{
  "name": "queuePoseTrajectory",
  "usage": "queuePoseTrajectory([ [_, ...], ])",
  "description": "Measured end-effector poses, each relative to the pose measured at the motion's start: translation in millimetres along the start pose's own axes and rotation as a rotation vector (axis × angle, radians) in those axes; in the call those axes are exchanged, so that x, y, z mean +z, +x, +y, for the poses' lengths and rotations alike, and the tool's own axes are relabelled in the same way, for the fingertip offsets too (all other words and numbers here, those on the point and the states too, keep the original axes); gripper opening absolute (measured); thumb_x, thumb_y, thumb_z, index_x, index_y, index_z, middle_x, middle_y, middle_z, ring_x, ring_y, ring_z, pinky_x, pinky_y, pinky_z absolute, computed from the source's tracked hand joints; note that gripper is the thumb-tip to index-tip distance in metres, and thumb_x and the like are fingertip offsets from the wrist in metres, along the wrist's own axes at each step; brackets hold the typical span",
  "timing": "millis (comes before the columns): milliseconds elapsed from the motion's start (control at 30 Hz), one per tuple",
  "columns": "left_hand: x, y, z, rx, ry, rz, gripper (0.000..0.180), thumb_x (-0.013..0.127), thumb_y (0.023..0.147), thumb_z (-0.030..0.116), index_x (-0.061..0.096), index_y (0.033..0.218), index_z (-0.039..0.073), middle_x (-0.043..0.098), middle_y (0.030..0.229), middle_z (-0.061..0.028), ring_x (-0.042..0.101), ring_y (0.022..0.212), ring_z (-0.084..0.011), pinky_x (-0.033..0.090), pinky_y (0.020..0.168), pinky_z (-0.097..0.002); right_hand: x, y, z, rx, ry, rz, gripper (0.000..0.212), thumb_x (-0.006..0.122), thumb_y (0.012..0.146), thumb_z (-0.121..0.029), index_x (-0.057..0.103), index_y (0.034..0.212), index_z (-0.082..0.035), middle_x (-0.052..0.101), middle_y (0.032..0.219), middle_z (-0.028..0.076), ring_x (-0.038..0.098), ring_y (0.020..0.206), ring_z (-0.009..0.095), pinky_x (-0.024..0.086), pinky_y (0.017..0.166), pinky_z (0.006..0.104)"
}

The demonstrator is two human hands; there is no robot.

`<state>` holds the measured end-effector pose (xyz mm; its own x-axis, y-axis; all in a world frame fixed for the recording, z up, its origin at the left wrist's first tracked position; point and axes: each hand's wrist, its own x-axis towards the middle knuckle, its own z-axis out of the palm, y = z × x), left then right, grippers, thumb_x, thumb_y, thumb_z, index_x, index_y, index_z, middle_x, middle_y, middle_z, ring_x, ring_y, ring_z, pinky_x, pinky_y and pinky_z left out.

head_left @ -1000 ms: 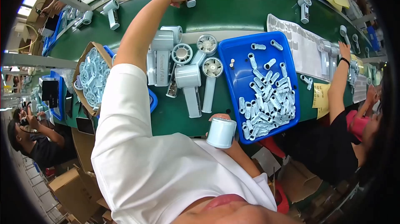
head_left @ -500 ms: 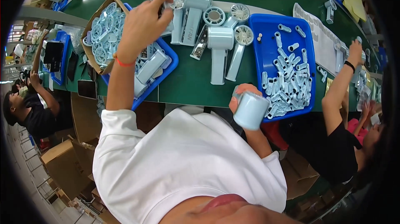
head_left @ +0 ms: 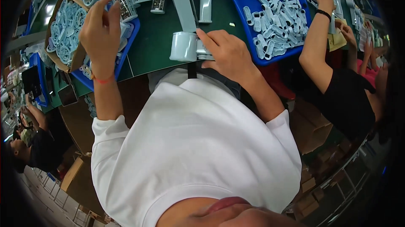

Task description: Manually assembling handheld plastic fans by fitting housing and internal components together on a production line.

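Green bench (head_left: 152, 45): right hand (head_left: 230, 52) grasping a pale-blue fan (head_left: 183, 46) at the near edge, left hand (head_left: 99, 35) spread, seemingly released, beside an exposed circuit board (head_left: 123, 1); one handle (head_left: 206, 4) looks closed, small parts (head_left: 278, 28) lie loose.

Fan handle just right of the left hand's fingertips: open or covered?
Open on the visible side: the fan handle beside the left hand shows its inner parts, with no cover over them.

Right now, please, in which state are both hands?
Left hand: open, near a fan with exposed circuitry.
Right hand: closed, holding a light-blue fan.
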<state>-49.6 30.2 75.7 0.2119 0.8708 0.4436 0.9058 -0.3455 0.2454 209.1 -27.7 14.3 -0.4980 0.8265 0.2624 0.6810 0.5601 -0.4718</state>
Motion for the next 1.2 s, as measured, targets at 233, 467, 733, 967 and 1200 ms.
queuePoseTrajectory([
  [233, 52, -72, 87, 0.355, -0.106, -0.141, 0.051, 0.075, 0.061, 0.025, 0.060, 0.107, 0.011, 0.055, 0.105, -0.0030, 0.049, 0.102, -0.0239, 0.037, 0.088, -0.0404, 6, -27, 12, -0.014, -0.011, 0.022, 0.067, 0.077, 0.057, -0.015, 0.053, 0.119, -0.006, 0.056, 0.113, 0.009, 0.053, 0.102, 0.026, 0.041, 0.085, 0.0376],
  [467, 78, -80, 89, 0.297, -0.052, -0.052, 0.055, 0.076, 0.057, 0.024, 0.060, 0.107, 0.012, 0.057, 0.103, 0.0008, 0.048, 0.101, -0.0252, 0.036, 0.086, -0.0416, 35, -37, 28, -0.071, 0.020, 0.253, 0.060, 0.075, 0.061, -0.012, 0.054, 0.117, -0.005, 0.056, 0.114, 0.009, 0.053, 0.101, 0.027, 0.041, 0.085, 0.0373],
  [733, 78, -80, 89, 0.281, -0.085, -0.032, 0.048, 0.077, 0.055, 0.023, 0.063, 0.100, 0.012, 0.058, 0.097, 0.0034, 0.049, 0.099, -0.0242, 0.035, 0.085, -0.0413, 28, -36, 27, -0.039, 0.098, 0.212, 0.043, 0.066, 0.076, -0.025, 0.057, 0.113, -0.005, 0.058, 0.109, 0.009, 0.053, 0.101, 0.027, 0.041, 0.085, 0.0374],
  [967, 75, -77, 93, 0.195, -0.169, -0.036, 0.043, 0.075, 0.058, 0.021, 0.065, 0.099, 0.013, 0.061, 0.097, 0.0032, 0.049, 0.099, -0.0238, 0.034, 0.086, -0.0413, 37, -37, 26, -0.052, 0.037, 0.329, 0.039, 0.061, 0.081, -0.029, 0.059, 0.110, -0.003, 0.058, 0.108, 0.011, 0.053, 0.099, 0.029, 0.041, 0.083, 0.0370],
  [1200, 73, -78, 91, 0.166, -0.183, -0.083, 0.041, 0.075, 0.059, 0.019, 0.065, 0.098, 0.013, 0.061, 0.098, 0.0027, 0.049, 0.099, -0.0238, 0.034, 0.085, -0.0421, 30, -34, 22, -0.024, 0.049, 0.248, 0.039, 0.060, 0.082, -0.028, 0.058, 0.110, -0.002, 0.059, 0.107, 0.011, 0.054, 0.098, 0.029, 0.042, 0.084, 0.0386],
])
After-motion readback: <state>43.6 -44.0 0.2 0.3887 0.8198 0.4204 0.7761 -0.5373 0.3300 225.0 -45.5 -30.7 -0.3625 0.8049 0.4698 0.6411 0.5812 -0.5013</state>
